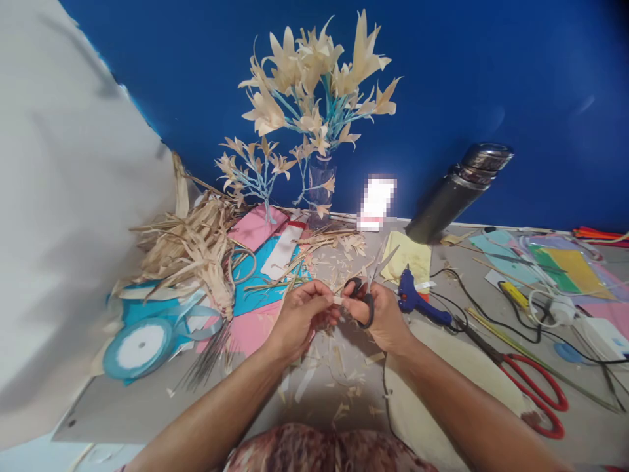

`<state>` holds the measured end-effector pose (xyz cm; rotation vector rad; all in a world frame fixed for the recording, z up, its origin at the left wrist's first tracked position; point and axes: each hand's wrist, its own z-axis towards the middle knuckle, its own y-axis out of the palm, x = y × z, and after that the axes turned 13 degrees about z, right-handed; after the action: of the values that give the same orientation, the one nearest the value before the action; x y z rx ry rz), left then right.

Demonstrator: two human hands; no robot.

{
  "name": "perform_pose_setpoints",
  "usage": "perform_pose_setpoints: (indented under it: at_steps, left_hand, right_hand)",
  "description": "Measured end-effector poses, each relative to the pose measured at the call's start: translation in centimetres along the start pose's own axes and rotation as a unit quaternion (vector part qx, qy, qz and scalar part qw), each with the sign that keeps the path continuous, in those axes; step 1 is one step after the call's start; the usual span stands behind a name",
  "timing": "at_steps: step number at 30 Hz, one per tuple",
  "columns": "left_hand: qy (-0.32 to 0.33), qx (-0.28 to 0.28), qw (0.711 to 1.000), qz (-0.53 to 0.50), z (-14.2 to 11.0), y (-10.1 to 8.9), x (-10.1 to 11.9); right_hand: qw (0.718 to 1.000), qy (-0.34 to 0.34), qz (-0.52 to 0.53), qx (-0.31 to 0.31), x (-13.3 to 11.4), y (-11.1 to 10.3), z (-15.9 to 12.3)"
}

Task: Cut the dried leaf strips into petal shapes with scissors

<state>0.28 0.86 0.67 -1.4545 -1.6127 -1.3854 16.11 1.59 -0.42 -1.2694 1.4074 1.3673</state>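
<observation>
My left hand is closed, its thumb and fingers pinching a small pale strip that looks like corn husk. Black-handled scissors hang on the fingers of my right hand, their blades pointing up and away from me, spread apart and cutting nothing. The fingertips of that same hand meet the strip's right end. Pale clippings lie scattered on the table under both hands. Behind them, a bunch of dried corn husks lies on the left, near pink and blue paper.
Pale husk flowers on blue stems stand at the back. A dark flask leans against the blue wall. On the right are a blue glue gun, its cord and red-handled scissors. A blue ribbon roll lies left.
</observation>
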Motion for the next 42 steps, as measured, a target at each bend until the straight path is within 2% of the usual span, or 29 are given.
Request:
perform_pose_setpoints:
  at_steps: [5,7,9,12,14,17,19,23,28,42]
  left_hand:
    - [0.031,0.0,0.99,0.139,-0.1,-0.4,0.4]
    - [0.033,-0.008,0.986,0.164,-0.1,-0.5,0.4]
    - [0.024,-0.021,0.988,0.153,0.0,-0.5,0.2]
    - [0.006,-0.006,0.998,0.069,0.1,-0.4,0.1]
    - [-0.005,0.02,1.0,0.002,0.3,-0.4,0.2]
    - [0.005,0.048,0.998,-0.047,0.3,-0.4,0.4]
    - [0.019,0.059,0.996,-0.059,0.3,-0.5,0.6]
    - [0.031,0.061,0.996,-0.052,0.3,-0.7,0.6]
    - [0.034,0.059,0.997,-0.04,0.1,-0.6,0.6]
    - [0.045,0.055,0.997,-0.041,0.2,-0.6,0.7]
  right_hand:
    - [1.0,0.024,0.003,0.011,-0.1,0.1,0.1]
    - [0.999,0.03,0.022,0.023,0.1,0.0,0.3]
    - [0.997,0.029,0.057,0.031,0.2,-0.2,0.5]
    - [0.994,0.017,0.1,0.031,0.3,-0.4,0.8]
    - [0.998,0.01,0.069,-0.004,0.3,-0.4,0.7]
    - [0.994,0.015,-0.001,-0.11,0.5,0.1,0.0]
    - [0.985,0.036,-0.008,-0.166,0.8,0.7,-0.6]
    - [0.973,0.076,0.011,-0.216,1.3,1.5,-1.2]
    - [0.972,0.081,0.011,-0.222,1.6,1.5,-1.2]
    - [0.978,0.11,0.023,-0.178,1.4,1.7,-1.4]
